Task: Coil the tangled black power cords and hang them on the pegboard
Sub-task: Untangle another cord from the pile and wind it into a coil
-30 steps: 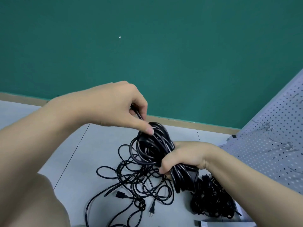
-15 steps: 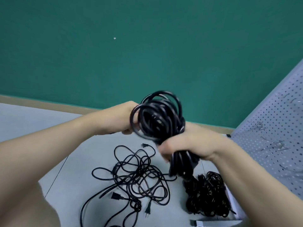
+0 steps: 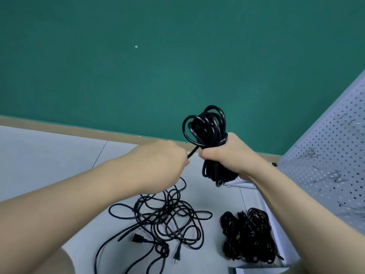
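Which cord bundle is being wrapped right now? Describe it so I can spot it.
Start at the green wall; just below its base, the right hand grips a black coil in the air. Unlike the loose tangle and the pile, it is off the floor.

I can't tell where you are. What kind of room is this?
Probably a workroom or storage corner, though that's a guess. A grey pegboard with metal hooks leans at the right, black cords lie tangled on a pale tiled floor, and the wall is bare green.
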